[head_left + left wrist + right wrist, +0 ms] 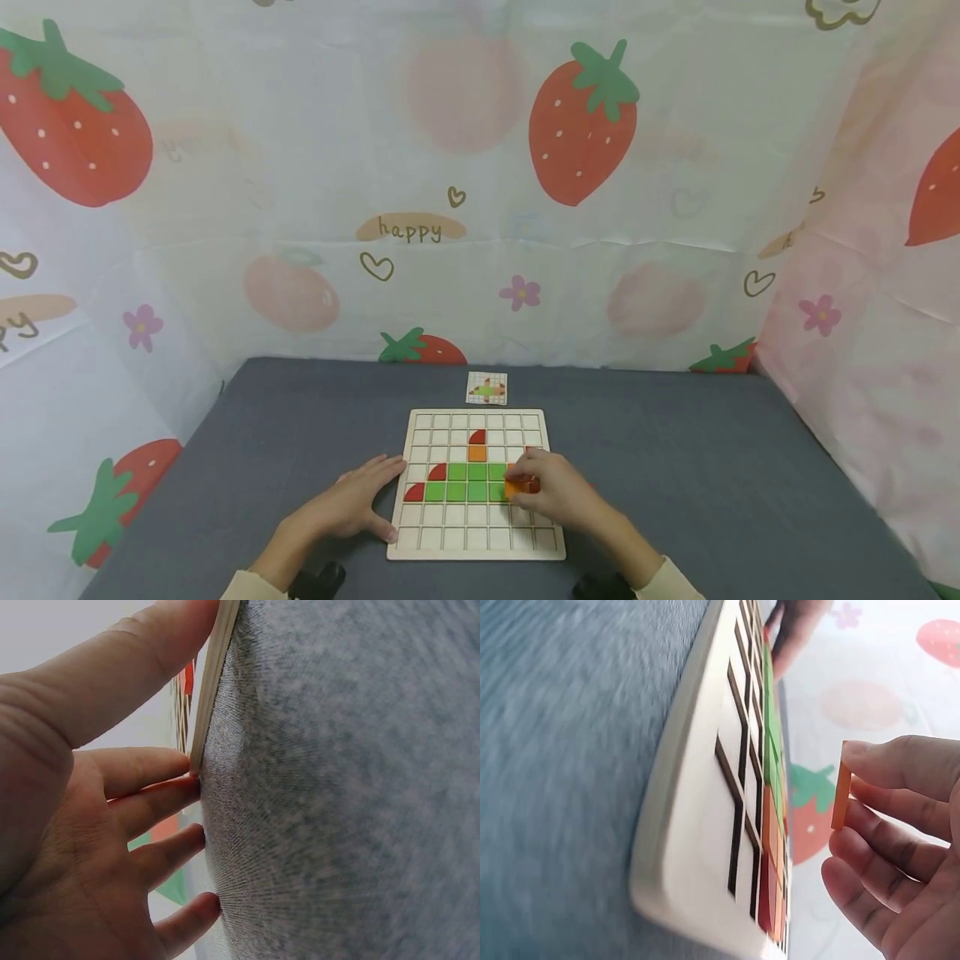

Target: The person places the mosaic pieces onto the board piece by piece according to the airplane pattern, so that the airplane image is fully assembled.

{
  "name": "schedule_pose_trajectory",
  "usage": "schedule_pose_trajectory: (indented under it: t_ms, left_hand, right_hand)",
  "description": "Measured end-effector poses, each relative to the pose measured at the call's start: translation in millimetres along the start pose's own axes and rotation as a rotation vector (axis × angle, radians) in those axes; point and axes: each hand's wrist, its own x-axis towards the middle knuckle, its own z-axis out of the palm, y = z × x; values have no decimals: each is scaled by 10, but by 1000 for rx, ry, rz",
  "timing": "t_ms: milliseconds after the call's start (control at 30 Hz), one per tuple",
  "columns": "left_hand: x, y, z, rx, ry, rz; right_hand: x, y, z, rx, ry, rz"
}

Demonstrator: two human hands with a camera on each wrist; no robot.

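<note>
A pale wooden grid board [477, 542] lies on the dark table. My left hand [347, 502] rests against its left edge, fingers extended and spread, with the thumb [131, 667] on the board's edge. Over the right part of the board, my right hand [564, 493] pinches a thin orange tile [841, 791] between thumb and fingers. That tile is held apart from the board. Two rows of green square tiles [456, 492] fill cells across the middle. Red rounded tiles [414, 493] sit at their left ends. My right hand partly hides red and orange tiles on the right.
Above the green rows, an orange square tile [477, 452] lies below a red rounded tile [477, 437]. A small pattern card [487, 389] lies behind the board. Printed fabric [480, 300] hangs behind the grey tabletop [675, 467] and at its sides.
</note>
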Motion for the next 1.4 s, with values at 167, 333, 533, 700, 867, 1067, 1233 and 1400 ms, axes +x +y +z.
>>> schedule_pose_trajectory:
  t_ms: [167, 333, 533, 700, 867, 1067, 1233, 1400]
  left_hand:
    - [-17, 13, -12, 0, -3, 10]
    - [-11, 6, -12, 9, -2, 12]
    - [-6, -7, -6, -5, -6, 19]
    - [-14, -5, -9, -14, -5, 15]
    - [-15, 0, -12, -5, -6, 10]
    - [3, -8, -4, 1, -8, 8]
    - [15, -11, 7, -4, -10, -6]
    - [23, -13, 10, 4, -7, -13]
  right_hand:
    - [46, -57, 72, -24, -11, -23]
    - [97, -104, 140, -20, -66, 8]
    - [130, -161, 212, -4, -130, 23]
    - [156, -214, 250, -61, -144, -5]
    - [186, -261, 305, -133, -150, -37]
    - [210, -291, 365, -237, -138, -85]
    - [212, -291, 379, -281, -137, -115]
    - [214, -279, 379, -272, -158, -128]
